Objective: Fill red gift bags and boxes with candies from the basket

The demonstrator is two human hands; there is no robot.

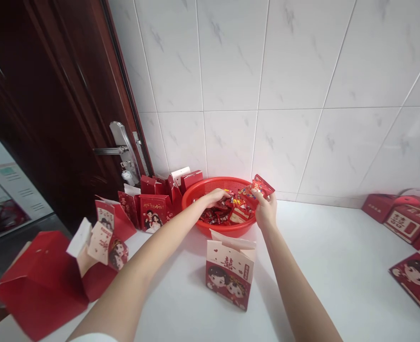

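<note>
A red plastic basket (220,231) with perforated sides holds many small wrapped candies (219,213), mostly in red wrappers. My left hand (216,197) reaches in over its left side, fingers curled down among the sweets; what they grip is hidden. At the basket's right rim, my right hand (267,209) is closed around a shiny red candy packet (262,186), raised above the rim. In front of the basket, between my forearms, stands an upright red and cream gift box (229,273) with two cartoon faces and its top flaps up.
Several red gift boxes (156,211) crowd the left side of the white table (338,266); a large red one (42,285) is nearest. More red boxes (405,218) and a printed box (418,280) are at right. Behind are a tiled wall (288,142) and a dark door (63,95).
</note>
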